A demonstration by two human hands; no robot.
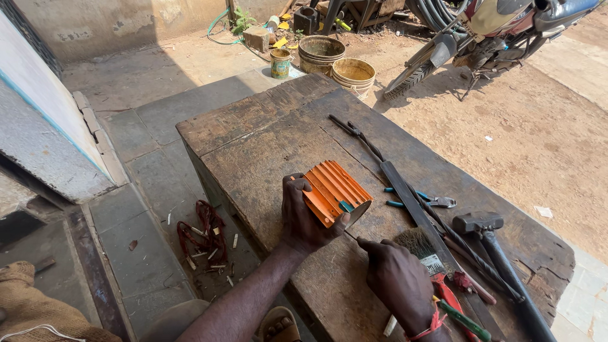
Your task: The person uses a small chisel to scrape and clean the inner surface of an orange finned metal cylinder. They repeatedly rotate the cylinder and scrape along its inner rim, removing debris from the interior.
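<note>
Orange finned metal housing, looks like a ribbed motor casing, is lying on its side near the middle of the worn wooden workbench, open round end facing toward the person. The left hand has it clamped from the near left side, fingers wrapped over the ribs and thumb tucked under the edge, so it's a closed grip but only on one side of the thing. The right hand sits just beside it on the bench, curled mostly shut with the fingertips pointing at the casing's rim; can't tell if it's pinching anything small, the knuckles hide that. Risk-wise, that housing is round and resting on its fins, so it'd probably roll away toward the tools if the left hand loosens or gets pushed from the right. Those fin edges and the rim look sharp enough to nick fingers pressed that tight. Also the bench's right side is crowded: a brush, blue-handled pliers, a hammer and long metal bars all lie near, so an elbow swing could knock something off the edge.
</note>
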